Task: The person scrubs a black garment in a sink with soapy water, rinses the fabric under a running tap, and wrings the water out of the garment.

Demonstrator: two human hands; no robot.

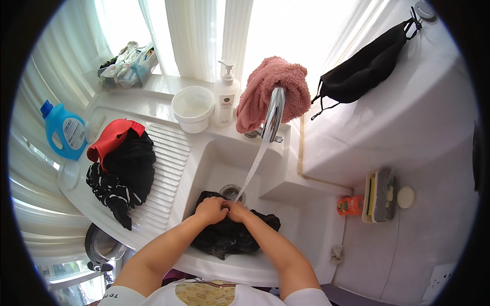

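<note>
In the white sink [204, 173] lies a wet black garment [224, 239], bunched up near the drain [232, 192]. My left hand [212, 210] and my right hand [237, 211] meet at its far edge, fingers curled in and knuckles close together. Both appear to grip the dark cloth, though the fingertips are partly hidden. From the chrome faucet [274, 115] a stream of water [251, 176] runs down just beyond my right hand. A pink fluffy towel [255, 99] is draped over the faucet's top.
Left on the ribbed washboard [171, 168] sit black clothes [135, 163] and a red visor [115, 137]. Behind stand a blue detergent bottle [65, 130], white tub [193, 109] and pump bottle [225, 97]. A black mask [365, 66] hangs right, above a sponge holder [380, 196] and orange bottle [350, 205].
</note>
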